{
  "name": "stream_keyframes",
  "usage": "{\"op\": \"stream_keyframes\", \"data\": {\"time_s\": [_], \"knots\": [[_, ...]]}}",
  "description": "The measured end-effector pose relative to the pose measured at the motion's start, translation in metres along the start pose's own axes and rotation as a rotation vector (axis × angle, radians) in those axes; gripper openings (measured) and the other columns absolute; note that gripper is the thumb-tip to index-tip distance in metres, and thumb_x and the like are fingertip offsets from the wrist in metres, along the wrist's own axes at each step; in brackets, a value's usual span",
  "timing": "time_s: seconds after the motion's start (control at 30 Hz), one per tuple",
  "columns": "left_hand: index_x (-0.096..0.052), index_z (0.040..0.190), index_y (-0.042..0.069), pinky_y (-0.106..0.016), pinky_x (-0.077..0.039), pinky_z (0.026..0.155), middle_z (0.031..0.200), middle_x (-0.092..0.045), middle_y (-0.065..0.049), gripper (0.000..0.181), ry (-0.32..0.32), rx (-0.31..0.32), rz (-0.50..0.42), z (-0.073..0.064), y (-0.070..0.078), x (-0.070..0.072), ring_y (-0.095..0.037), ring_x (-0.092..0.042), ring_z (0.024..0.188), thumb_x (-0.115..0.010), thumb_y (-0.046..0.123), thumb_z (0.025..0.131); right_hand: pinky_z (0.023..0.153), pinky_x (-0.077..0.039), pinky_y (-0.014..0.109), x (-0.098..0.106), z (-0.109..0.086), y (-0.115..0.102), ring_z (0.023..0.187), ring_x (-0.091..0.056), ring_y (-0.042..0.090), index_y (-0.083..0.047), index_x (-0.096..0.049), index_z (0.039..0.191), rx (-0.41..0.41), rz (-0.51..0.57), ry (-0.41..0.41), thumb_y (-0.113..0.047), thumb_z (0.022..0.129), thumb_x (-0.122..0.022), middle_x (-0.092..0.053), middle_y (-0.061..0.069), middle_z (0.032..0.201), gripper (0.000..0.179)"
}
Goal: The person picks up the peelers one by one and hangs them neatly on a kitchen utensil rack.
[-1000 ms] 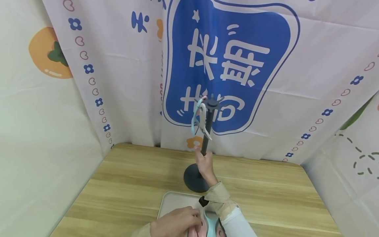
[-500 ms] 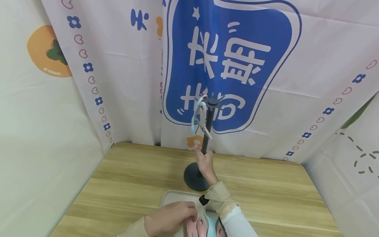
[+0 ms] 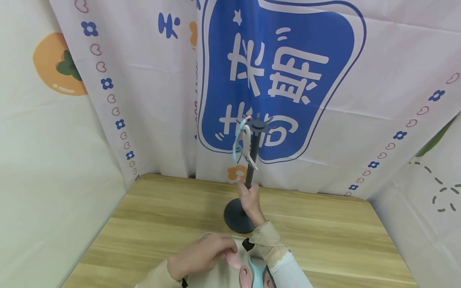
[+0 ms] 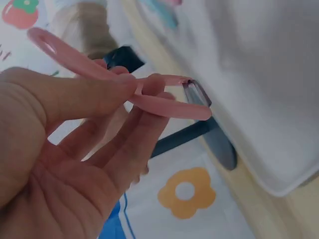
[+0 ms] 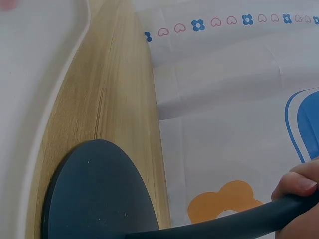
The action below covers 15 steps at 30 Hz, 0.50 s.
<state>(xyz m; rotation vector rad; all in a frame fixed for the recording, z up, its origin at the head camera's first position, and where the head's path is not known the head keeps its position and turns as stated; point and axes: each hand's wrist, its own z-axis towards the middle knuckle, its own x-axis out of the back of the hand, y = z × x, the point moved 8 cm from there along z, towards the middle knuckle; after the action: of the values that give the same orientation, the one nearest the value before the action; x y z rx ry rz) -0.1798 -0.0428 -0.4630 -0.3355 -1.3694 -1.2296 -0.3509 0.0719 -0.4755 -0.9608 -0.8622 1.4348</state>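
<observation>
left grip [image 3: 201, 255]: pinching pink tool [image 3: 233, 259] over tray [image 3: 216, 277] | tool's visible end: slants nearward, right | right grip [image 3: 249, 200]: round stand [image 3: 249, 178], hooks [image 3: 258, 125] higher, beyond tool, toward desk's [image 3: 162, 220] far edge

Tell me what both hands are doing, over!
Left hand: pinching pink utensil. Right hand: gripping dark stand. Possibly in the way: hanging utensils on its top hooks.

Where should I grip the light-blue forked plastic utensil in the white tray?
Probably grip the light-blue utensil by its handle, from above on the near side: its forked head points away, toward the dark round-based stand, and pink plastic utensils flank it.
</observation>
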Motion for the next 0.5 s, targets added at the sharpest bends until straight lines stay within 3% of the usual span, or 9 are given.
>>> {"op": "stream_keyframes", "data": {"time_s": [0.17,0.3,0.37,0.5], "knots": [[-0.079,0.115,0.014,-0.019,-0.057,0.088,0.111,-0.078,0.006,0.021,0.066,0.093,-0.136,0.003,-0.011,0.022,-0.003,-0.071,0.102,-0.068,0.001,0.102,0.039,-0.022,0.02,0.0,-0.001,-0.001,0.038,-0.027,0.002,-0.013,-0.037,0.055,0.013,-0.014,0.003,-0.025,0.109,-0.059,-0.034,-0.013,0.046,0.059],[-0.08,0.121,0.014,-0.026,-0.062,0.083,0.109,-0.081,0.001,0.022,0.142,0.169,-0.27,0.006,-0.022,0.038,-0.01,-0.077,0.097,-0.067,0.01,0.104,0.039,-0.022,0.02,0.0,-0.001,-0.002,0.038,-0.028,0.002,-0.014,-0.038,0.055,0.02,-0.028,0.003,-0.024,0.109,-0.059,-0.034,-0.013,0.045,0.059],[-0.079,0.125,0.012,-0.031,-0.064,0.082,0.105,-0.081,-0.003,0.024,0.174,0.207,-0.341,0.008,-0.028,0.045,-0.015,-0.078,0.095,-0.066,0.008,0.105,0.04,-0.022,0.02,0.0,-0.001,-0.002,0.038,-0.029,0.002,-0.014,-0.038,0.056,0.018,-0.037,0.002,-0.025,0.11,-0.059,-0.034,-0.013,0.046,0.059],[-0.076,0.13,0.007,-0.031,-0.064,0.084,0.108,-0.081,-0.012,0.032,0.248,0.276,-0.389,0.012,-0.043,0.061,-0.022,-0.079,0.098,-0.068,-0.004,0.101,0.04,-0.023,0.02,0.001,-0.001,-0.001,0.039,-0.029,0.002,-0.013,-0.04,0.057,0.0,-0.054,0.005,-0.026,0.109,-0.06,-0.035,-0.014,0.046,0.057]]}}
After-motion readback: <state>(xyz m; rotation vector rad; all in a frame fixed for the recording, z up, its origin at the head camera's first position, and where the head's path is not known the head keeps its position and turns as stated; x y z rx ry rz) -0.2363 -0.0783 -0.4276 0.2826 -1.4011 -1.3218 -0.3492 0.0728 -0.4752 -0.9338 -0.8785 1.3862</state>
